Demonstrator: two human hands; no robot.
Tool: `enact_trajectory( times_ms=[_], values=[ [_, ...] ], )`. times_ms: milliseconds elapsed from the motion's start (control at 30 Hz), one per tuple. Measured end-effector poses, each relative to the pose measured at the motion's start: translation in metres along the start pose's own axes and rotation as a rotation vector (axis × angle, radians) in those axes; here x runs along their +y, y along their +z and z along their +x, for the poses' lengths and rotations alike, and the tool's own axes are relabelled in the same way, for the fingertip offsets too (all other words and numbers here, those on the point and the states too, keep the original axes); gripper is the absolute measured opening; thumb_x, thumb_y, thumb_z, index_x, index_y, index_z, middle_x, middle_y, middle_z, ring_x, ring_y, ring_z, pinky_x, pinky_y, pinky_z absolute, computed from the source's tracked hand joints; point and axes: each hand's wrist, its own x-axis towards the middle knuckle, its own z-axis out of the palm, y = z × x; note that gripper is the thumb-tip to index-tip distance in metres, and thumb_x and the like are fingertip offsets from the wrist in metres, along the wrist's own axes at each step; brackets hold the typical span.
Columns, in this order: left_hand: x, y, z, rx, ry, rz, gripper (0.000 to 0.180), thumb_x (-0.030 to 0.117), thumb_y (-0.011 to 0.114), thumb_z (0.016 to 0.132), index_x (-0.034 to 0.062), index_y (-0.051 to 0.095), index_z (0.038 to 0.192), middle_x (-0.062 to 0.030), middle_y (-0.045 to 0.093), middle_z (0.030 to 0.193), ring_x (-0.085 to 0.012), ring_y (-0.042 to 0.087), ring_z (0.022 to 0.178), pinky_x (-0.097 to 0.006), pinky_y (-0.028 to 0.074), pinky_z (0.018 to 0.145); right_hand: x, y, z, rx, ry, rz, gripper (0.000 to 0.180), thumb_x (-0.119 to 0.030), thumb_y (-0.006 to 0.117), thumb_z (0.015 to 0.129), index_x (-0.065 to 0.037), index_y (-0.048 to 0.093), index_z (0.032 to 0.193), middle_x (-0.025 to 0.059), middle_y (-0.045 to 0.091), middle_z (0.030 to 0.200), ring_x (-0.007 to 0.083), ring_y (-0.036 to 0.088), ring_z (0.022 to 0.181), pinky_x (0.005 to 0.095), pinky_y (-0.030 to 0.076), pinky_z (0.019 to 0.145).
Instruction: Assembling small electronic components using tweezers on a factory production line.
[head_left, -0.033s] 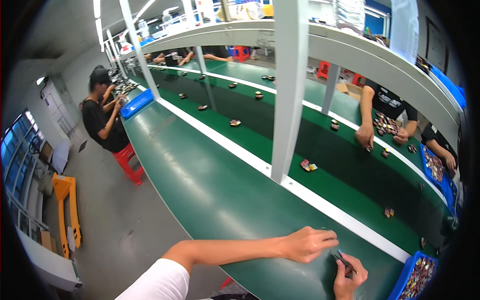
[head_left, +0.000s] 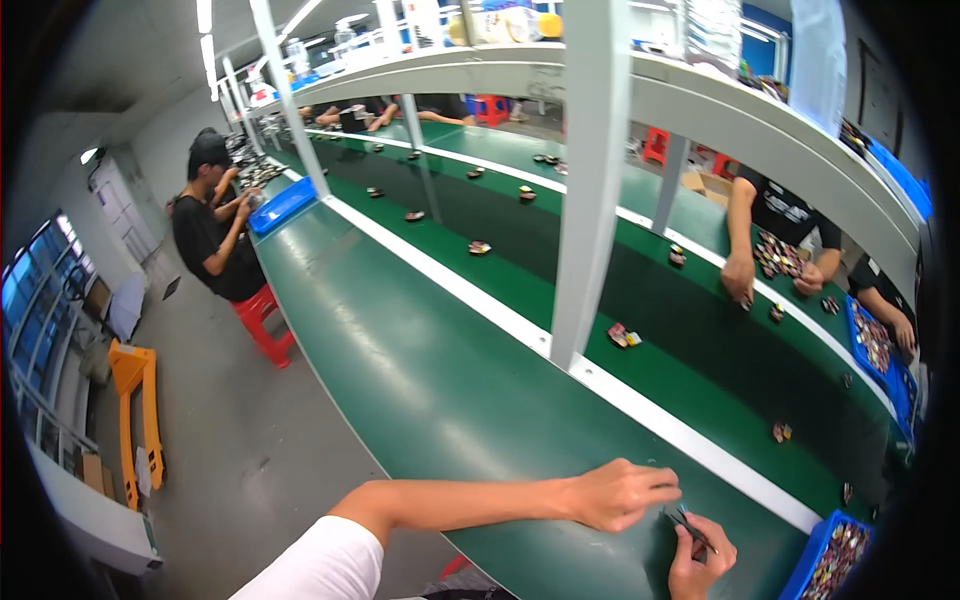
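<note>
Over the near green tabletop, my left hand reaches in from the lower left with its fingers bent into a pinch. Whatever lies between those fingertips is too small to make out. Close by on the right, my right hand grips dark tweezers, their tips pointing up and left toward my left fingertips. A tiny bluish bit shows at the tips, too small to name. Beside my right hand stands a blue bin full of small reddish and silvery parts.
A green conveyor belt carries small part clusters beyond a white rail. A grey post rises from the rail to a shelf. Co-workers sit across the belt and at far left by a blue tray. A yellow pallet jack stands on the floor.
The scene has shifted slightly to the right in the picture. Both my hands stay almost in place, the tweezers still in the right one.
</note>
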Motion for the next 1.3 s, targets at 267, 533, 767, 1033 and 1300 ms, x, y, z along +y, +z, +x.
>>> enact_trajectory(
  times_ms=[267,533,767,1033,1300],
  values=[
    [0.009,0.017,-0.006,-0.009,-0.173,-0.274,0.023,0.013,0.076,0.076,0.0009,0.069,0.095,-0.0125,0.063,0.097,-0.0356,0.064,0.083,-0.045,0.049,0.066,-0.01,-0.007,0.001,-0.127,-0.003,0.019,0.012,0.006,0.074,0.086,0.002,0.074,0.098,0.0109,0.074,0.088,0.0121,0.058,0.06,0.0244,0.047,0.054],
    [0.005,0.023,-0.009,0.051,-0.069,-0.17,0.018,0.007,0.076,0.078,0.0012,0.068,0.094,-0.0114,0.061,0.091,-0.0336,0.064,0.082,-0.044,0.05,0.063,-0.014,-0.01,0.001,-0.161,0.013,0.023,0.011,0.004,0.075,0.087,0.001,0.074,0.098,0.0119,0.075,0.092,0.0139,0.064,0.064,0.0253,0.05,0.056],
    [0.003,0.028,-0.01,0.068,0.029,-0.078,0.012,0.005,0.074,0.078,0.0007,0.063,0.08,-0.01,0.056,0.078,-0.0312,0.061,0.075,-0.044,0.046,0.055,-0.019,-0.008,0.0,-0.182,0.013,0.048,0.011,0.003,0.076,0.087,0.001,0.074,0.097,0.0125,0.075,0.093,0.0148,0.065,0.067,0.025,0.051,0.058],
    [0.007,0.026,-0.011,0.047,0.035,-0.004,0.014,-0.002,0.072,0.074,0.0012,0.058,0.073,-0.009,0.053,0.074,-0.0296,0.059,0.073,-0.043,0.044,0.052,-0.033,-0.008,0.006,-0.203,-0.029,0.058,0.01,0.006,0.076,0.084,0.003,0.073,0.093,0.0168,0.075,0.09,0.0245,0.073,0.074,0.0306,0.058,0.065],
    [0.01,0.021,-0.011,0.028,0.059,0.044,0.016,-0.003,0.072,0.074,0.0013,0.057,0.074,-0.0082,0.051,0.074,-0.0281,0.057,0.074,-0.042,0.042,0.051,-0.038,-0.008,0.009,-0.193,-0.076,0.061,0.01,0.008,0.076,0.084,0.003,0.072,0.091,0.0174,0.075,0.09,0.0283,0.074,0.078,0.0336,0.059,0.07]
  ],
)
